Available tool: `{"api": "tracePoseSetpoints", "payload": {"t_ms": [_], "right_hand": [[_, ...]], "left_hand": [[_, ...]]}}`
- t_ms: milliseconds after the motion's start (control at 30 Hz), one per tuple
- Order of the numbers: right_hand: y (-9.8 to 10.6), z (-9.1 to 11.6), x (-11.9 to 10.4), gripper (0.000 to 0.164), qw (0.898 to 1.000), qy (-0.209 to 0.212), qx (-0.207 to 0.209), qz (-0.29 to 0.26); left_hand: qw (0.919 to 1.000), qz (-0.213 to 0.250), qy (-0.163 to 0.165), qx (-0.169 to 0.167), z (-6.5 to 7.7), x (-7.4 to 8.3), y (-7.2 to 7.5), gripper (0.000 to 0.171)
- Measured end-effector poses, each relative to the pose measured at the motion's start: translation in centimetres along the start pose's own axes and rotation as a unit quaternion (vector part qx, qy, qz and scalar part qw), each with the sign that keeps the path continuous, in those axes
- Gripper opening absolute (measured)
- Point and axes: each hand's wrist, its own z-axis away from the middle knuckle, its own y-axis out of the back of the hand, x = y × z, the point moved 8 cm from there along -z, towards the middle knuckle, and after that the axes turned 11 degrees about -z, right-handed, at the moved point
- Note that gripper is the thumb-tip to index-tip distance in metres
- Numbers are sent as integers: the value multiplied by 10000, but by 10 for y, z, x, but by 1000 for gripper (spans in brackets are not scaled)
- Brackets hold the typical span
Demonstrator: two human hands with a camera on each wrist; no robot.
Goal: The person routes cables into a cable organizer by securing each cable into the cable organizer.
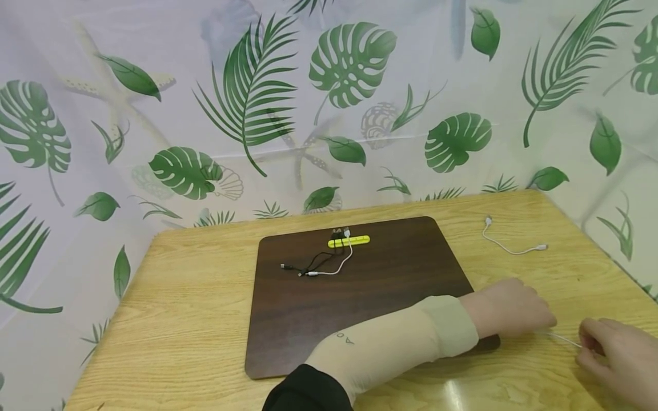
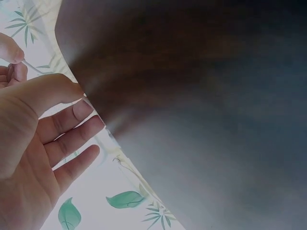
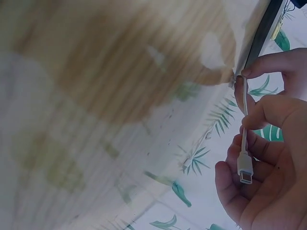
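Observation:
A thin white charging cable [image 1: 562, 338] runs between the two hands, low above the table's right side. My left hand [image 1: 514, 308] pinches it between thumb and forefinger, beside the dark board's near right corner; its other fingers are loosely bent in the left wrist view. My right hand [image 1: 619, 359] pinches the cable nearer one end. In the right wrist view, that end's white USB-C plug [image 3: 245, 168] hangs past the thumb, in front of the curled fingers. The cable's other end is hidden behind the left hand.
A brown board [image 1: 349, 308] lies on the wooden table [image 1: 180, 319]. Near its far edge, a yellow cable holder [image 1: 360, 240] carries black cables [image 1: 321, 260] and a white cable [image 1: 339, 267]. Another short white cable [image 1: 506, 246] lies to the right. A leaf-patterned cloth [image 1: 401, 125] hangs behind.

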Motion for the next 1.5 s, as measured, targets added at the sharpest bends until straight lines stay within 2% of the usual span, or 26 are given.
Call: {"api": "tracePoseSetpoints", "payload": {"t_ms": [367, 633, 833, 967, 1167, 1500], "right_hand": [[9, -2, -9, 28, 9994, 108, 299, -114], [13, -3, -13, 29, 9991, 154, 359, -138], [14, -5, -16, 27, 9987, 247, 406, -173], [16, -8, -19, 26, 9978, 415, 479, -171], [24, -15, -26, 25, 9942, 806, 704, -136], [24, -25, -30, 31, 9951, 797, 582, -13]], "left_hand": [[9995, 275, 93, -84, 1, -8, -2, 35], [9999, 78, 75, 81, 6, -15, 1, 37], [9989, -251, 142, 370, 8, -18, 0, 36], [9986, -174, 152, 476, 7, -21, -2, 35], [9990, 69, 112, 434, 10, -27, -5, 38], [9991, 163, 109, 384, 24, -40, -5, 44]]}}
